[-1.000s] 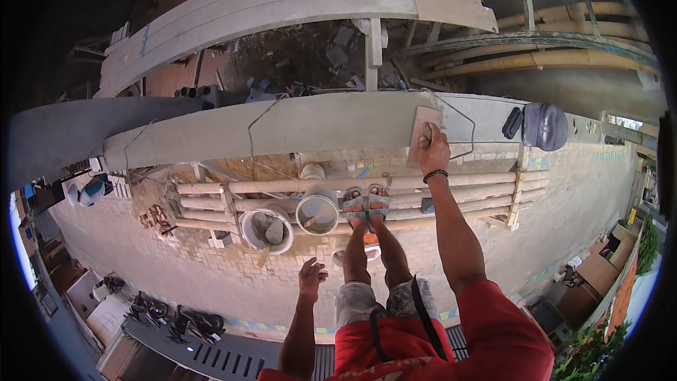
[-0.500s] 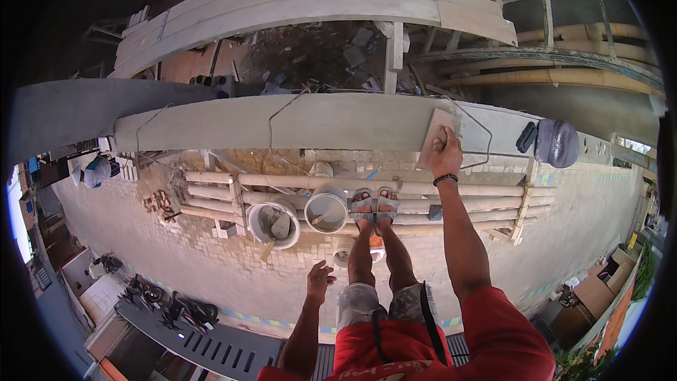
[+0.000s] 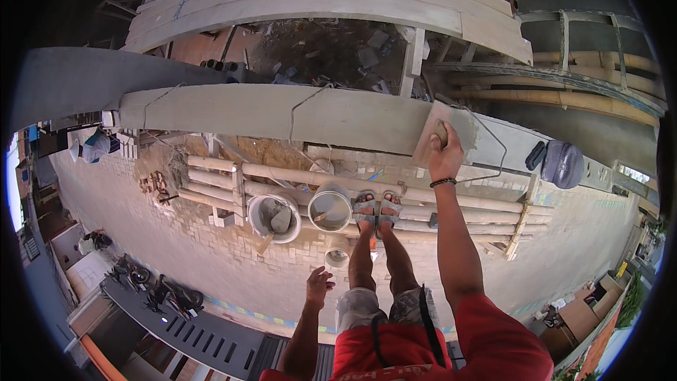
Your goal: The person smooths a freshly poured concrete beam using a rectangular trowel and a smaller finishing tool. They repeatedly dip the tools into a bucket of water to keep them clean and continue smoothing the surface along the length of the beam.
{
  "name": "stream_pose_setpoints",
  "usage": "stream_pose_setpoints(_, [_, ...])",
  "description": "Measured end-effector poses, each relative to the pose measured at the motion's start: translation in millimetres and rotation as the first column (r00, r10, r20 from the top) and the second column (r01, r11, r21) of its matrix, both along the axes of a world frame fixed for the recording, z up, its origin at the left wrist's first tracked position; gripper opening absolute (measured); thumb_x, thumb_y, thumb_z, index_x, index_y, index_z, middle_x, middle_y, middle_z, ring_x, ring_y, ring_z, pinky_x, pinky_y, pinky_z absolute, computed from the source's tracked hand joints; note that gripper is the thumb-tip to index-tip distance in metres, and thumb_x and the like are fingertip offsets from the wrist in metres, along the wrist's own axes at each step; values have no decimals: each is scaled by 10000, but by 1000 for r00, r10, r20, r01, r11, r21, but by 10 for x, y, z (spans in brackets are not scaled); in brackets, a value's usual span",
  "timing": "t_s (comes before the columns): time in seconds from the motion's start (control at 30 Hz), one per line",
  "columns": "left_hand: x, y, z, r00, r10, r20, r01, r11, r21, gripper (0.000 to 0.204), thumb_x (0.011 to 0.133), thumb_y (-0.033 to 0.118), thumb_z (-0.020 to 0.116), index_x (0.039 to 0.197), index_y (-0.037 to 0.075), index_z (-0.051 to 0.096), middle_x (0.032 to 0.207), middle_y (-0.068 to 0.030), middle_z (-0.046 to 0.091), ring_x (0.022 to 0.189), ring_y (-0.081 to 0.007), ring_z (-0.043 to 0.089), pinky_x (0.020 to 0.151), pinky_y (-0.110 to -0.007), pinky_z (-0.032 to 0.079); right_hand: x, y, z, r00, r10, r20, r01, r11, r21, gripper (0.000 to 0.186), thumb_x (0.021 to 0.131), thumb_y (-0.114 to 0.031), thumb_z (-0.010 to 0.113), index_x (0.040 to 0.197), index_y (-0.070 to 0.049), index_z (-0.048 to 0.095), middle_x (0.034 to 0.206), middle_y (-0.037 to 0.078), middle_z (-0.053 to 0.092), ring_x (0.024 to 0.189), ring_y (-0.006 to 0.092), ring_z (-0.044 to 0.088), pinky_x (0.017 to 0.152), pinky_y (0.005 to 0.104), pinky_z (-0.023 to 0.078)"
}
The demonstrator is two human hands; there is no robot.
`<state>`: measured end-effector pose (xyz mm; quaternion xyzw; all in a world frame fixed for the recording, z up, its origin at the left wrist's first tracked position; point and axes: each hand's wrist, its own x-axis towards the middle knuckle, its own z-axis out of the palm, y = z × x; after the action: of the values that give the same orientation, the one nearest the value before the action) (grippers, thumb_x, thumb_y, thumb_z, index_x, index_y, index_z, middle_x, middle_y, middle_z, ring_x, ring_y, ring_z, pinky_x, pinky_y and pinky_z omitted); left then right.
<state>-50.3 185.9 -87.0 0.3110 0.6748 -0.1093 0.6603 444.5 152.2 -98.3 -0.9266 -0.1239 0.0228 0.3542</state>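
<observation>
My right hand [image 3: 446,155] is wrapped round the grip of a flat rectangular plastering float [image 3: 425,142]. The float's face lies against a long concrete beam [image 3: 233,111], where smooth grey plaster meets a lighter stretch at the right. A bent wire [image 3: 505,147] hangs over the beam just beside the float. My left hand [image 3: 319,286] is held low in front of me, fingers apart and nothing in it. Below the beam stand a wide white bucket [image 3: 254,222] with a wooden-handled tool [image 3: 266,243] in it and a second bucket [image 3: 348,220] beside it.
My sandalled feet [image 3: 378,208] stand on bamboo poles [image 3: 458,217] high above a paved ground [image 3: 395,271]. A dark case [image 3: 562,164] sits at the beam's right. Wooden planks [image 3: 317,5] span beyond, and motorcycles [image 3: 175,296] are parked lower left.
The float has shifted slightly left along the beam, and its tilt has changed with my right hand. My view has turned a little. My left hand stays low with nothing in it.
</observation>
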Motion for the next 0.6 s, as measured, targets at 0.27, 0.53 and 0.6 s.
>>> stream_pose_setpoints(0.27, [-76, -78, -14, 998, -9, -58, 8, 1000, -11, 405, 993, 207, 543, 1353, 28, 496, 1022, -134, 683, 672, -180, 671, 574, -286, 516, -321, 1073, -216, 997, 34, -66, -44, 985, -167, 438, 843, -144, 639, 1272, -115, 558, 987, 198, 628, 895, 401, 653, 803, 499, 526])
stream_pose_setpoints(0.53, [-102, -100, -12, 999, 42, -29, -42, 999, 5, 417, 991, 218, 554, 1359, 35, 486, 1042, -143, 662, 708, -192, 671, 603, -294, 520, -242, 911, 286, 975, 158, -156, -133, 978, 159, 427, 835, -142, 699, 1241, -48, 607, 1139, 221, 662, 1025, 407, 642, 906, 439, 514])
stream_pose_setpoints(0.6, [-7, -105, 29, 998, 65, 18, -65, 998, 8, 416, 995, 222, 554, 1358, 33, 486, 1044, -142, 662, 709, -190, 671, 605, -289, 519, 58, 166, 220, 992, -27, -121, 33, 998, 46, 427, 823, -100, 708, 1237, -43, 620, 1146, 226, 670, 1049, 370, 659, 899, 409, 525])
